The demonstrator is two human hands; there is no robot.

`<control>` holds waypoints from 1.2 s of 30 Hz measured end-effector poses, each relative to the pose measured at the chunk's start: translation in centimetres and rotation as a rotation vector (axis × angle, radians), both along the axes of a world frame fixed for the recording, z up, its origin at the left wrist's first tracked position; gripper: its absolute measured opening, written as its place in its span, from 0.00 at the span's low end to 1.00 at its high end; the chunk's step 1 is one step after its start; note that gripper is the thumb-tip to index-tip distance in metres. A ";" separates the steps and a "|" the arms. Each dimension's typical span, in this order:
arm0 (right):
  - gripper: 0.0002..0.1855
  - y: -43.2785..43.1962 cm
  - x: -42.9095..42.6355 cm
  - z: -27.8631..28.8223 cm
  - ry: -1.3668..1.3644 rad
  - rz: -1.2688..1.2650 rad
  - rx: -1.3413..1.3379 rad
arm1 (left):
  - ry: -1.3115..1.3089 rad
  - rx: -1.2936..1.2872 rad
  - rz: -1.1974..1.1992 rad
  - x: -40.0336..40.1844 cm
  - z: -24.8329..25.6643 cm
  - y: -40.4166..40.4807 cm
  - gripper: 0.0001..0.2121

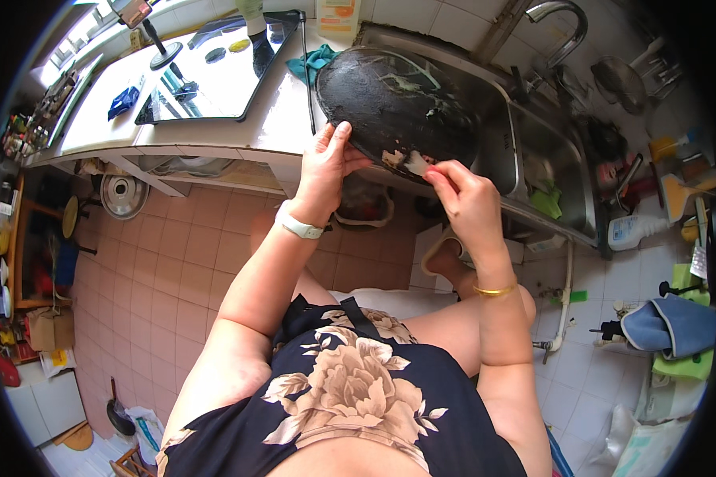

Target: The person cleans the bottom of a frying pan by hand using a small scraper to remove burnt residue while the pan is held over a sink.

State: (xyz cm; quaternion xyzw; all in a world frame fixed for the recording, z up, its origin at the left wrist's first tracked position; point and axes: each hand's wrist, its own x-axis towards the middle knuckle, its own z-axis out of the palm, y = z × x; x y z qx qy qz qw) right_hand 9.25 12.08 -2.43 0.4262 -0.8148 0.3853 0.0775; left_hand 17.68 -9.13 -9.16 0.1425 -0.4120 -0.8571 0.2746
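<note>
A large blackened round pan [370, 101], probably a wok, is tilted over the counter edge and the left sink basin. Its dark surface carries pale, wet-looking streaks, and a light bare patch [392, 158] shows near the edge closest to me. My left hand [328, 158] grips that rim at its left side, thumb on top. Between the thumb and fingers of my right hand [468, 194] is a small pale flat piece [417, 163], held against the pan beside the bare patch. What the piece is made of is unclear.
A teal cloth [313, 62] lies behind the pan, left of the double steel sink [558, 173]. A glossy cooktop [215, 77] occupies the counter. The faucet [564, 30] arches at the back right. Below the counter sits a bin [364, 208].
</note>
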 end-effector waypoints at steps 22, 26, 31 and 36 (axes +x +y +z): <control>0.08 1.7 -1.2 -1.3 0.025 -0.084 -0.002 | 0.009 0.007 0.032 -0.6 0.3 -0.2 0.11; 0.08 0.6 -0.6 -1.0 0.001 -0.044 -0.012 | -0.004 0.023 0.026 -0.6 0.6 0.1 0.10; 0.08 -1.1 0.3 -0.2 0.084 -0.015 0.000 | 0.003 0.003 0.000 -0.4 0.0 -0.1 0.09; 0.08 -0.3 0.0 -0.9 0.027 -0.066 -0.032 | 0.010 0.009 -0.005 -0.4 0.2 0.1 0.10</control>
